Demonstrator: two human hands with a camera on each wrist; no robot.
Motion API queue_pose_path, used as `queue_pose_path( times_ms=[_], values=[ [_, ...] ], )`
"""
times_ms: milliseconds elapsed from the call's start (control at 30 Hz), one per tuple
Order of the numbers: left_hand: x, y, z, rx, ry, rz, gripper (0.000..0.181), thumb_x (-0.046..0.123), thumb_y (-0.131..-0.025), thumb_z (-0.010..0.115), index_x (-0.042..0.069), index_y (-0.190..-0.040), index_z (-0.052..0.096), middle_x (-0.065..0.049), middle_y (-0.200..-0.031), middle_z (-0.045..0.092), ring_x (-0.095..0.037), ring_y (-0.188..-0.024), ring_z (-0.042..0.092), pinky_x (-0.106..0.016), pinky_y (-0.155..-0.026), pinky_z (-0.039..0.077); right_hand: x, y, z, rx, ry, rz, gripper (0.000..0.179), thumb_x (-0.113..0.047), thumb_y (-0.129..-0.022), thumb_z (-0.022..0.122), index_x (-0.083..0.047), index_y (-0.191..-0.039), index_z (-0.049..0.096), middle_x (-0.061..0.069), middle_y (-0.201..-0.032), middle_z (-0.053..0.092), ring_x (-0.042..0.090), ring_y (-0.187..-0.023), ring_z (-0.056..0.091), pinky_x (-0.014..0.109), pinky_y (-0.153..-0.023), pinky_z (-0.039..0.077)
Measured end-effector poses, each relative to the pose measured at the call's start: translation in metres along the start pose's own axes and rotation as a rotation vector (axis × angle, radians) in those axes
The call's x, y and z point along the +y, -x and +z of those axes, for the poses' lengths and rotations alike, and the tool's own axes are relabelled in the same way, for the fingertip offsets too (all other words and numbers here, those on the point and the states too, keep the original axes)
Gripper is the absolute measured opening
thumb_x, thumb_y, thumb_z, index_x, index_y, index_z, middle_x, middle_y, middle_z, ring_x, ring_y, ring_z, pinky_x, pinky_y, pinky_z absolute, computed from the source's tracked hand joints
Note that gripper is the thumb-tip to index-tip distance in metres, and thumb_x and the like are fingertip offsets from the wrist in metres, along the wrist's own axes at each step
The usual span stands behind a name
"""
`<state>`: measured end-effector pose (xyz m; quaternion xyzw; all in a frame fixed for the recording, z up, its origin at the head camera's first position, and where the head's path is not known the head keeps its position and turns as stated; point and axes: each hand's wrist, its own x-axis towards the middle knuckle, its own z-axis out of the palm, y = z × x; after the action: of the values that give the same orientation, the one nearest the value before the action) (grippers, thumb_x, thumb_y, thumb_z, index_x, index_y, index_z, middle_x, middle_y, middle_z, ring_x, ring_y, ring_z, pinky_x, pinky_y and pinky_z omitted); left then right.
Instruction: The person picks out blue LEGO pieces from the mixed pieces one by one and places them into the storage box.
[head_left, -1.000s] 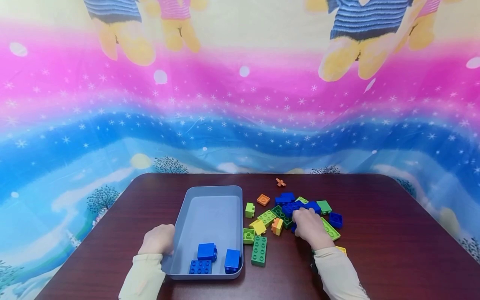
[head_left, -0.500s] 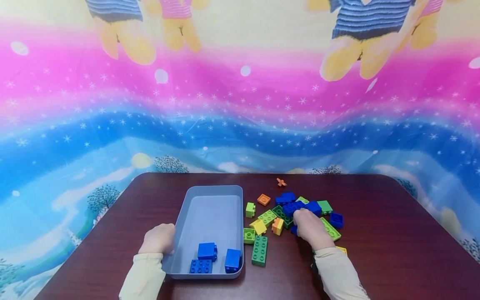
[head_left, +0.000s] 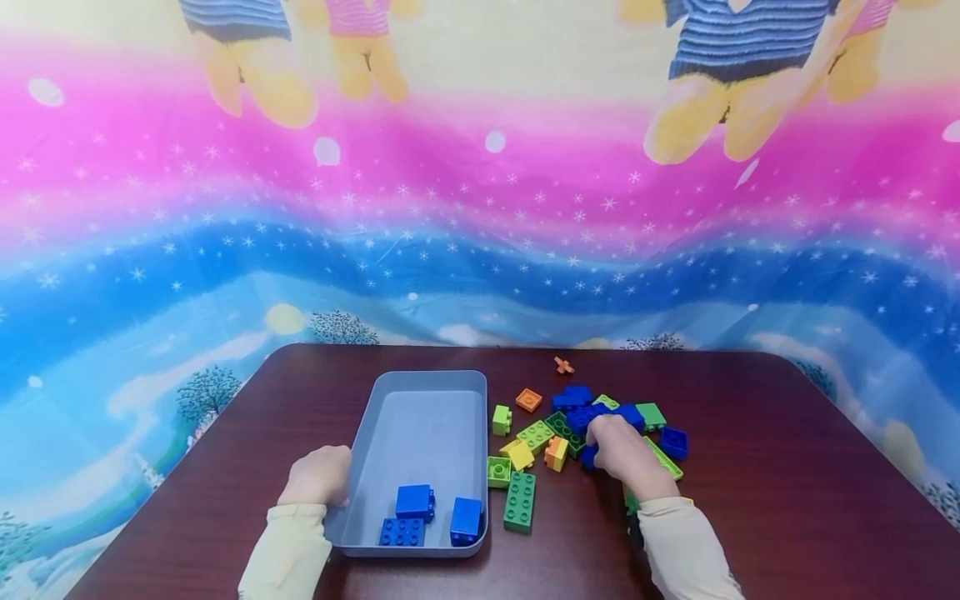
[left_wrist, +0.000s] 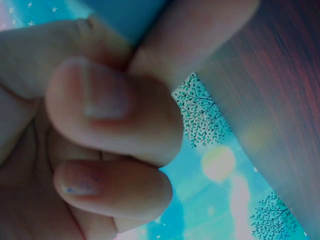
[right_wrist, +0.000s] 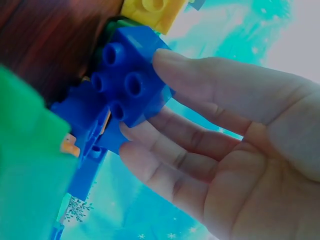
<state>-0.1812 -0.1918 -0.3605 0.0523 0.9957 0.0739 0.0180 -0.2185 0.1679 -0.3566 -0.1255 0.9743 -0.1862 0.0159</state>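
My left hand grips the left side wall of the grey-blue tray; close up in the left wrist view, its curled fingers sit against the tray's wall. Three blue building bricks lie at the tray's near end, including one with its studs up. Over the loose pile to the right, my right hand pinches a blue brick between thumb and fingers. That brick's studs show in the right wrist view, and other blue bricks are just behind it.
Several loose bricks surround the right hand, among them a green one, a yellow one and a blue one. An orange cross-shaped piece lies near the back edge of the dark wooden table. A patterned cloth hangs behind.
My right wrist and sleeve have shifted slightly right, the fingers staying at the pile, and more of a blue brick shows beside them. The left hand and the tray have stayed put.
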Motion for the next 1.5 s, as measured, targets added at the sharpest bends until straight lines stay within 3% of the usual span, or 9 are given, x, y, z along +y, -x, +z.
queue_pose_path(
  times_ms=[267,533,700,900,1133,1233,1500],
  values=[
    [-0.001,-0.001,0.001,-0.002,0.008,-0.004,0.022,-0.009,-0.063,0.068,0.003,-0.063,0.050,-0.005,-0.056,0.044,-0.017,-0.050,0.043,-0.033,-0.046,0.039,-0.003,0.003,-0.008,0.015,-0.001,-0.005,0.018,0.009,-0.072,0.066,0.004,-0.089,0.063,0.014,-0.090,0.059,0.029,-0.082,0.055,0.039,-0.066,0.048],
    [-0.002,-0.001,0.001,0.002,0.008,0.002,0.022,-0.009,-0.062,0.069,0.004,-0.063,0.051,-0.004,-0.056,0.045,-0.017,-0.051,0.044,-0.034,-0.046,0.040,-0.014,0.011,-0.015,0.124,0.012,-0.021,0.017,0.000,-0.074,0.069,-0.001,-0.090,0.063,0.010,-0.087,0.058,0.023,-0.075,0.055,0.036,-0.063,0.047],
    [-0.002,-0.001,0.002,0.009,0.015,0.007,0.022,-0.010,-0.062,0.068,0.004,-0.063,0.051,-0.005,-0.055,0.044,-0.017,-0.050,0.043,-0.033,-0.046,0.040,-0.024,0.010,-0.010,0.211,-0.006,-0.072,0.016,-0.003,-0.073,0.071,-0.003,-0.086,0.062,0.007,-0.085,0.056,0.019,-0.071,0.054,0.032,-0.062,0.048],
    [-0.002,-0.001,0.002,0.013,0.010,0.007,0.022,-0.009,-0.061,0.070,0.004,-0.063,0.052,-0.004,-0.055,0.044,-0.017,-0.050,0.044,-0.034,-0.045,0.040,-0.042,0.006,0.006,0.357,-0.008,-0.189,0.019,-0.005,-0.072,0.073,-0.005,-0.087,0.062,0.007,-0.091,0.056,0.019,-0.076,0.056,0.031,-0.064,0.048],
    [-0.002,-0.002,0.002,0.011,0.012,0.000,0.022,-0.008,-0.061,0.070,0.004,-0.063,0.052,-0.004,-0.056,0.046,-0.017,-0.050,0.044,-0.035,-0.046,0.041,-0.067,0.005,0.031,0.522,-0.010,-0.460,0.022,-0.005,-0.069,0.075,-0.007,-0.087,0.062,0.007,-0.094,0.057,0.019,-0.086,0.055,0.028,-0.069,0.048],
    [-0.002,-0.002,0.001,0.007,0.017,0.000,0.022,-0.008,-0.061,0.069,0.004,-0.063,0.052,-0.005,-0.056,0.045,-0.017,-0.050,0.044,-0.034,-0.046,0.041,-0.076,0.006,0.040,0.519,-0.008,-0.529,0.021,-0.006,-0.069,0.075,-0.007,-0.087,0.062,0.008,-0.097,0.057,0.018,-0.088,0.055,0.028,-0.071,0.048],
    [-0.002,-0.002,0.001,0.003,0.016,-0.005,0.021,-0.008,-0.062,0.070,0.003,-0.064,0.053,-0.005,-0.057,0.046,-0.017,-0.051,0.044,-0.035,-0.047,0.041,-0.091,0.010,0.060,0.383,0.015,-0.592,0.021,-0.007,-0.073,0.072,-0.007,-0.092,0.064,0.010,-0.104,0.056,0.019,-0.095,0.054,0.031,-0.078,0.046]
  ],
)
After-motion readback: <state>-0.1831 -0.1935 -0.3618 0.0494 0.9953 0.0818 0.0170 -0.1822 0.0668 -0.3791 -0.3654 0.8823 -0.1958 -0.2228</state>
